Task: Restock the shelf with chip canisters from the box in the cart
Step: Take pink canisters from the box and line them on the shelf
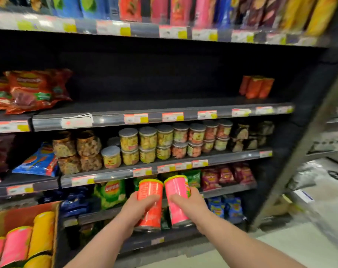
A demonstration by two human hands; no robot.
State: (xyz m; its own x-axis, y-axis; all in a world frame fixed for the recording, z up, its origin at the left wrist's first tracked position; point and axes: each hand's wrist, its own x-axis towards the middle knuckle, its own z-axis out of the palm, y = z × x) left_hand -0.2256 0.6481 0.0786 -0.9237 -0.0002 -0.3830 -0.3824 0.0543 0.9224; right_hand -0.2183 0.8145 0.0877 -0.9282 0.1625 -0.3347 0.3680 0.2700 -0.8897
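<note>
Left hand [139,205] grips orange canister [151,187], right hand [192,204] grips pink canister [176,187], both apparently near-upright, lids up.

One left hand [143,205], one right hand [189,202]. Held: one orange canister [150,190], one pink canister [177,188]. One cardboard box [19,215], showing two pink canisters [15,246] and two yellow canisters [43,233].

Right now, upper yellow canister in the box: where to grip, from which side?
Grip the yellow canister by its upper end, coming from above. It lies lengthwise between the box wall and a pink canister, so its sides look crowded, but that end sticks out past the pink one, leaving room for fingers.
</note>
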